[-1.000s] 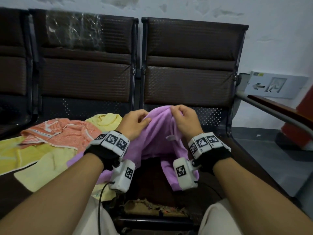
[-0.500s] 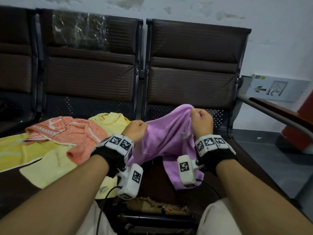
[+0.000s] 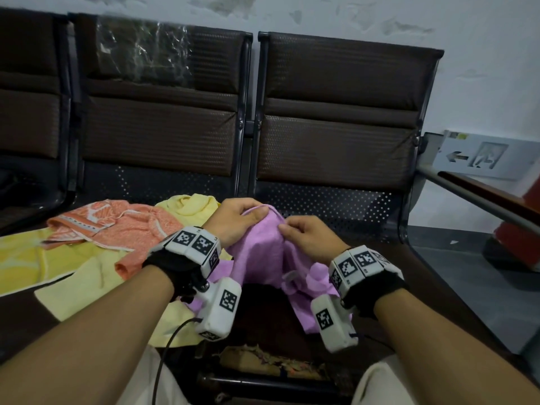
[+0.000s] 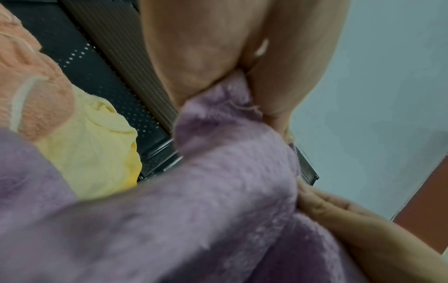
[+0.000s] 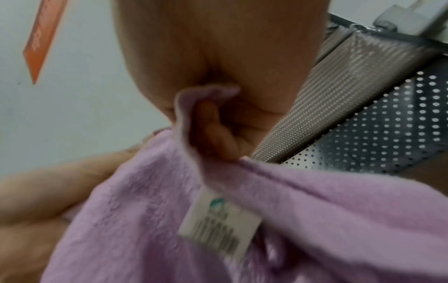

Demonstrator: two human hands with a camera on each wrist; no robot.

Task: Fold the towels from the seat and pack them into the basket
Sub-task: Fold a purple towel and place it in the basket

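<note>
A purple towel (image 3: 263, 252) hangs bunched over the seat in front of me, held up by both hands. My left hand (image 3: 239, 217) grips its top edge, thumb over the hem; the left wrist view shows the cloth (image 4: 218, 172) pinched between thumb and fingers. My right hand (image 3: 304, 235) pinches the same edge just to the right. In the right wrist view the hem (image 5: 194, 114) curls round a finger, and a white label (image 5: 218, 220) dangles below. An orange towel (image 3: 122, 229) and yellow towels (image 3: 76, 276) lie spread on the seat to the left. No basket is in view.
Dark brown padded chair backs (image 3: 336, 112) stand behind the towels. A metal armrest (image 3: 482, 197) runs along the right, with a white arrow sign (image 3: 476, 154) on the wall beyond. A frayed seat front edge (image 3: 263, 361) lies between my knees.
Both hands have come closer together and lower along the purple towel's top edge; half a second ago they held it stretched wider apart and higher.
</note>
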